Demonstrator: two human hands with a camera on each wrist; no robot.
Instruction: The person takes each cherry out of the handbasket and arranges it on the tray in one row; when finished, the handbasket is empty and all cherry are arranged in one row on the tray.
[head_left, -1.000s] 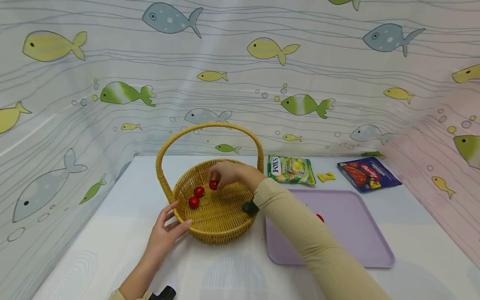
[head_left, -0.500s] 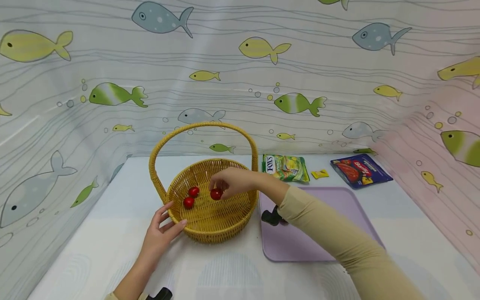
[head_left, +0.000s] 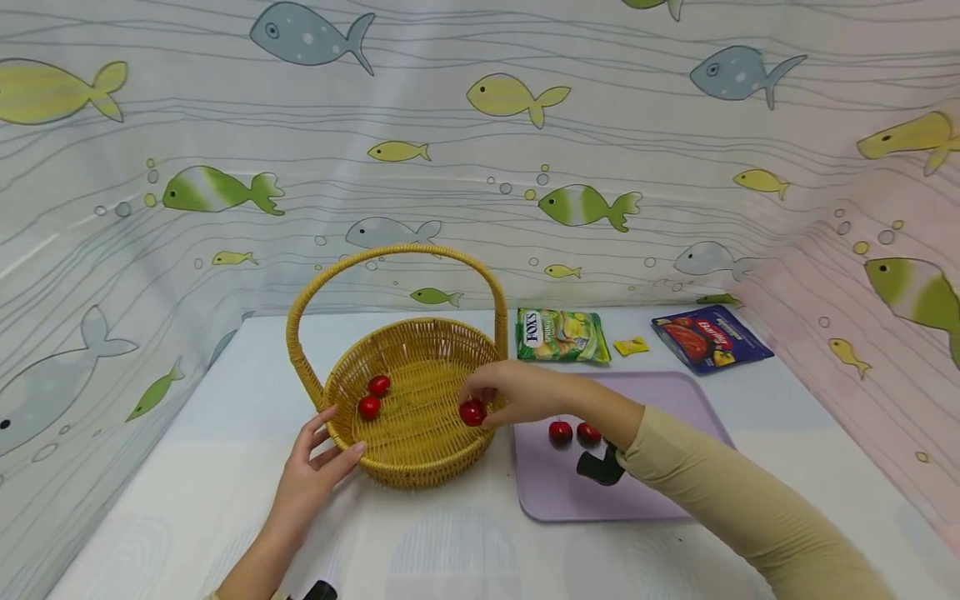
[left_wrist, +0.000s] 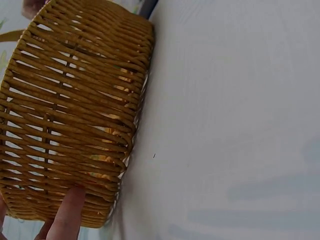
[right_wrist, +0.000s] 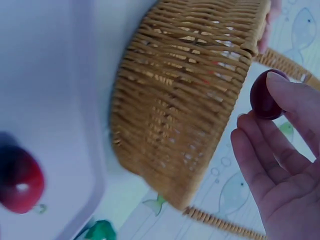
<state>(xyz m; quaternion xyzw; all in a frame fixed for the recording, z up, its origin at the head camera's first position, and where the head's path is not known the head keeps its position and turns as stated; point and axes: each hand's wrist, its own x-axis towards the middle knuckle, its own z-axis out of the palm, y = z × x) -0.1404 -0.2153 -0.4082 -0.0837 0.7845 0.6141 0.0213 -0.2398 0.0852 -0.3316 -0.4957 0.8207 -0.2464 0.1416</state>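
Observation:
My right hand point(head_left: 517, 390) pinches a dark red cherry point(head_left: 472, 412) at the right rim of the round wicker basket point(head_left: 420, 471). In the right wrist view, thumb and fingertips hold this cherry point(right_wrist: 266, 95) above the basket's rim. Two more cherries, one point(head_left: 379, 385) just behind the other point(head_left: 369, 407), lie inside the basket on its left. My left hand point(head_left: 307, 475) rests against the basket's front left side, fingers spread. A fingertip point(left_wrist: 72, 207) touches the weave in the left wrist view.
Right of the basket lies a lilac tray point(head_left: 555, 500) holding cherries point(head_left: 560, 432), partly behind my right wrist. Behind it are a green Fox's candy bag point(head_left: 562, 336), a small yellow packet point(head_left: 631, 346) and a blue pouch point(head_left: 708, 337). The basket's tall handle point(head_left: 397, 250) arches overhead.
My right hand has carried the cherry from the basket's middle rightward to its right rim. Cherries on the tray have come into sight. The left hand stays at the basket.

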